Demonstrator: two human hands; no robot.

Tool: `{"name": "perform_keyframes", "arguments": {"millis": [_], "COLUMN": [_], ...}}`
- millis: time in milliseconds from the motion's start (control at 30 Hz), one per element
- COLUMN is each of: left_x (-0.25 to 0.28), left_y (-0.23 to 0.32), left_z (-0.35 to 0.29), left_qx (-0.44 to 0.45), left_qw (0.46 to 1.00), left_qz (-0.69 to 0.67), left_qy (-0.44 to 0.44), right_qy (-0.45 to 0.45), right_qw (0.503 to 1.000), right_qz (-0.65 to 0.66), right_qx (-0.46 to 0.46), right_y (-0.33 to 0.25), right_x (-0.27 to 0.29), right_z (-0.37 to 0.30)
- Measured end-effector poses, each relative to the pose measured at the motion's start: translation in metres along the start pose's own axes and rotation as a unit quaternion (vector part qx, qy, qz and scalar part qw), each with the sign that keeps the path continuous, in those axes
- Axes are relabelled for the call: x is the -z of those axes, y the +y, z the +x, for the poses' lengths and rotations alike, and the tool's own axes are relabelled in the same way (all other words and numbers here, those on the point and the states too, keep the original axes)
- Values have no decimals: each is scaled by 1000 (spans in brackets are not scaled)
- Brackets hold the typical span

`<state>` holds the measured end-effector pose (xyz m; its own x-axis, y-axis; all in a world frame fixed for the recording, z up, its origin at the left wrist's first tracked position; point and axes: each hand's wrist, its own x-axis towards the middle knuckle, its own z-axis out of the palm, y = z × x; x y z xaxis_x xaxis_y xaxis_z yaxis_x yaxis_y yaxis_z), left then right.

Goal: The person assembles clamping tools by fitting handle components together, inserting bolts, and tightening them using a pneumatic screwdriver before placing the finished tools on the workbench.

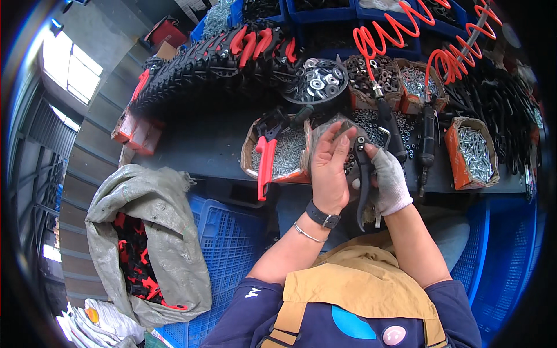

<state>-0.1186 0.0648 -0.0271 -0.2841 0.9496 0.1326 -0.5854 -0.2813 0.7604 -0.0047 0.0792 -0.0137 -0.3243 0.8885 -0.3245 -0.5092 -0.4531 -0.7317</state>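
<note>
A black metal tool part (364,180), long and curved like a shear handle, is held upright in front of the chest by the gloved right hand (390,181), which is wrapped around its middle so the top end is kept steady and facing up, probably so the small bits at that end can be got at. The bare left hand (329,168) is held mostly open, palm toward the part, fingers stretched up and only lightly curled, fingertips touching or just beside the top of the part; whether something tiny like a nut is pinched there can't really be told, it's too small. A watch and a thin bracelet are worn on the left wrist. Just beyond the hands, on the dark worktop (203,145), cardboard boxes of small screws (287,152) are parked within easy reach, with a red-handled tool (266,159) laid across the nearest one to the left hand's side. Beyond the right hand two black air tools (426,145) are left hanging on orange coiled hoses (389,32), and another box of screws (474,152) sits further right. A round tray of washers (316,81) is set farther back, next to a pile of finished black and red tools (214,61). Well off to the left, below the worktop, a grey sack (151,232) of black and red parts is slumped against a blue crate (226,243).
</note>
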Motion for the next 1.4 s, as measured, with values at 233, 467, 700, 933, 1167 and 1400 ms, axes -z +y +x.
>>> {"name": "perform_keyframes", "arguments": {"millis": [233, 467, 700, 933, 1167, 1400], "left_x": [10, 3, 27, 86, -2, -27], "left_y": [6, -2, 81, 90, 96, 20], "left_z": [10, 11, 17, 28, -29, -62], "left_qx": [-227, -21, -287, -161, 49, 266], "left_qw": [839, 975, 433, 545, 998, 960], "left_qz": [493, 217, 832, 804, -39, -10], "left_qy": [-31, -50, 196, 175, 19, -82], "right_qy": [14, 12, 24, -14, -46, -22], "right_qw": [1000, 999, 996, 986, 972, 983], "right_qz": [-19, -42, -66, -134, -218, -180], "right_qx": [-8, 11, 59, 101, 77, 31], "right_y": [-2, 1, -6, -5, -26, -48], "right_x": [5, -4, 9, 5, 13, 55], "right_z": [0, -4, -7, -18, -43, -73]}}
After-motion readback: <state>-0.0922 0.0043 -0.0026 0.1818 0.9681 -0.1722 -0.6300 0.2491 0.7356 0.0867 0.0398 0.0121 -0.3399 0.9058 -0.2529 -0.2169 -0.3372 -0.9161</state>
